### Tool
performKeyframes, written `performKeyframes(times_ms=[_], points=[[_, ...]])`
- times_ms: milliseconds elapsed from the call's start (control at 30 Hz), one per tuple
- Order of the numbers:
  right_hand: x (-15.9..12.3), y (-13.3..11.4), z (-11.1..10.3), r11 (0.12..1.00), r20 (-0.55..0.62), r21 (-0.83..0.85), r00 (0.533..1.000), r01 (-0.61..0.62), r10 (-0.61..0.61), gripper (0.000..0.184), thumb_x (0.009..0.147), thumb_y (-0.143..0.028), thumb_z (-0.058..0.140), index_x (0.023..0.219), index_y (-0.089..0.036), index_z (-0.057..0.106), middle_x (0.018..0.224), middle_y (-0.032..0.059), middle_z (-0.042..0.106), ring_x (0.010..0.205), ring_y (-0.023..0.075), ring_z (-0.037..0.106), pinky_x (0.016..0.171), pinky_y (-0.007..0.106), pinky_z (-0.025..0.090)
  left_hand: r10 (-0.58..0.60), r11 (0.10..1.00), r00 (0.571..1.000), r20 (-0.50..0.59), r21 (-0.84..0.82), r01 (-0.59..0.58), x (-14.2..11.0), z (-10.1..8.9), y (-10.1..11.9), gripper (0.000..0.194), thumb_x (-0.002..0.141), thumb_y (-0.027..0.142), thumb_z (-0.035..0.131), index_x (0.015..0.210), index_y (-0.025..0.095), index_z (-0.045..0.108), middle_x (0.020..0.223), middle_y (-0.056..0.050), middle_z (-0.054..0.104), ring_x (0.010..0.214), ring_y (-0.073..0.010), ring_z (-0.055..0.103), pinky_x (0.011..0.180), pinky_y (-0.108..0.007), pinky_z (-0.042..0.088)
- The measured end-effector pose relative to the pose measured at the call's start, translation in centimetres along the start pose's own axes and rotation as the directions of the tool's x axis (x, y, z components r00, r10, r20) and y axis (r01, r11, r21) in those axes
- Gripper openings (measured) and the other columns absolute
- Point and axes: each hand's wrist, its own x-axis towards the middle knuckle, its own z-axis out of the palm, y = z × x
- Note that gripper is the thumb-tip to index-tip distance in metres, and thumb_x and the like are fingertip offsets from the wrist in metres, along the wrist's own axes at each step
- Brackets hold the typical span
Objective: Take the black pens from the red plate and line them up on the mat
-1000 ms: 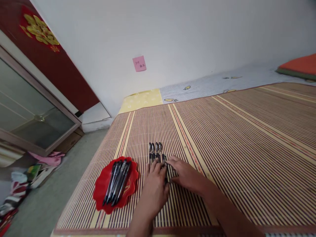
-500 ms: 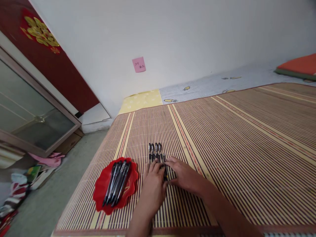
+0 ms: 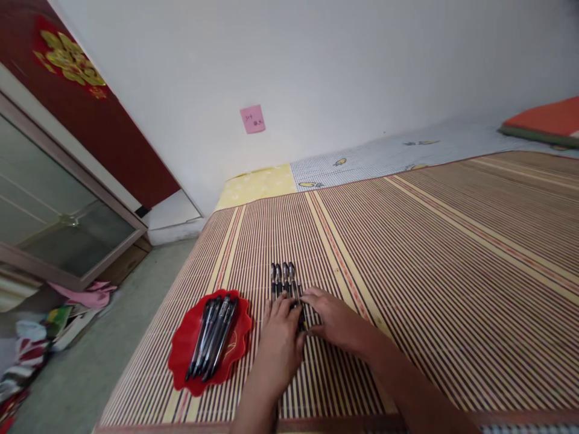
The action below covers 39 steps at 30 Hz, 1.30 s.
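Note:
Several black-capped pens (image 3: 284,272) lie side by side on the striped mat (image 3: 375,259), their caps pointing toward the wall. My left hand (image 3: 281,328) rests over their lower parts with its fingers stretched out, hiding much of the barrels. At the right end of the row is another pen (image 3: 303,310), set a little lower than the others. My right hand (image 3: 335,316) has its fingertips and thumb on that pen from the right side. To the left, a red scalloped plate (image 3: 181,343) bears a bunch of similar pens (image 3: 212,337).
A white wall with a pink note (image 3: 252,119) rises behind the bed. Folded orange cloth (image 3: 545,117) lies at the far right. Off the mat's left edge are the floor (image 3: 136,307), a glass-panelled door (image 3: 58,199) and a heap of clothes (image 3: 31,355).
The view has shifted very slightly. Both hands stay at the row of pens in nearly the same pose, and the pens lie as before.

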Motion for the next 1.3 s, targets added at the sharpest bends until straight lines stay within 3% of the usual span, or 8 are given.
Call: performKeyframes(times_ms=[433, 833, 967, 1133, 1200, 1300], points=[[0.2, -0.3, -0.3, 1.0, 0.001, 0.015, 1.0, 0.004, -0.004, 0.056, 0.076, -0.009, 0.073, 0.131, -0.012, 0.061, 0.137, 0.0157, 0.058, 0.131, 0.0275, 0.051, 0.114, 0.043, 0.037, 0.049, 0.998, 0.996, -0.071, -0.032, -0.051, 0.0, 0.8, -0.6, 0.045, 0.084, 0.01, 0.063, 0.128, 0.016, 0.061, 0.139, -0.013, 0.059, 0.141, -0.0344, 0.042, 0.117, -0.062, 0.032], [0.1, 0.1, -0.4, 0.997, 0.015, 0.076, 1.0, -0.022, 0.021, 0.055, 0.077, -0.007, 0.069, 0.131, -0.012, 0.059, 0.133, 0.0152, 0.056, 0.126, 0.0267, 0.053, 0.111, 0.039, 0.04, 0.083, 0.995, 0.99, -0.11, -0.053, -0.089, -0.1, 0.4, -0.5, 0.038, 0.082, 0.011, 0.069, 0.119, 0.021, 0.065, 0.136, -0.012, 0.057, 0.139, -0.0351, 0.042, 0.113, -0.059, 0.038], [0.0, 0.1, -0.6, 0.994, -0.009, 0.104, 1.0, 0.011, -0.01, 0.052, 0.079, -0.006, 0.066, 0.13, -0.016, 0.06, 0.129, 0.0127, 0.057, 0.122, 0.0246, 0.055, 0.108, 0.038, 0.041, 0.058, 0.99, 0.972, -0.228, -0.11, -0.085, -0.2, -0.1, -0.9, 0.031, 0.087, 0.01, 0.061, 0.116, 0.021, 0.065, 0.129, -0.011, 0.06, 0.132, -0.0333, 0.048, 0.108, -0.058, 0.045], [-0.5, -0.8, -1.8, 0.996, -0.05, 0.061, 0.996, -0.065, 0.068, 0.048, 0.087, -0.009, 0.058, 0.135, -0.017, 0.058, 0.131, 0.0143, 0.057, 0.121, 0.0254, 0.056, 0.104, 0.04, 0.044, -0.134, 0.976, 0.874, -0.468, -0.216, 0.034, -0.7, -2.1, -2.0, 0.029, 0.096, 0.009, 0.045, 0.117, 0.019, 0.061, 0.12, -0.011, 0.06, 0.113, -0.0246, 0.06, 0.1, -0.05, 0.053], [-0.5, -1.1, -2.1, 0.993, -0.059, 0.042, 0.992, -0.112, 0.114, 0.047, 0.089, -0.011, 0.056, 0.136, -0.016, 0.057, 0.135, 0.0151, 0.056, 0.124, 0.0267, 0.055, 0.105, 0.042, 0.043, -0.122, 0.982, 0.887, -0.446, -0.184, 0.042, -0.9, -2.4, -2.3, 0.028, 0.095, 0.011, 0.047, 0.118, 0.02, 0.062, 0.125, -0.011, 0.059, 0.119, -0.0262, 0.058, 0.103, -0.052, 0.052], [-0.4, -1.4, -2.2, 0.989, -0.04, 0.044, 0.988, -0.145, 0.146, 0.042, 0.09, -0.013, 0.055, 0.132, -0.016, 0.06, 0.132, 0.0147, 0.058, 0.121, 0.0263, 0.057, 0.104, 0.041, 0.044, -0.045, 0.994, 0.955, -0.294, -0.106, 0.014, -0.9, -1.9, -2.3, 0.038, 0.091, 0.008, 0.053, 0.125, 0.022, 0.061, 0.137, -0.01, 0.057, 0.135, -0.0313, 0.047, 0.11, -0.057, 0.045]])
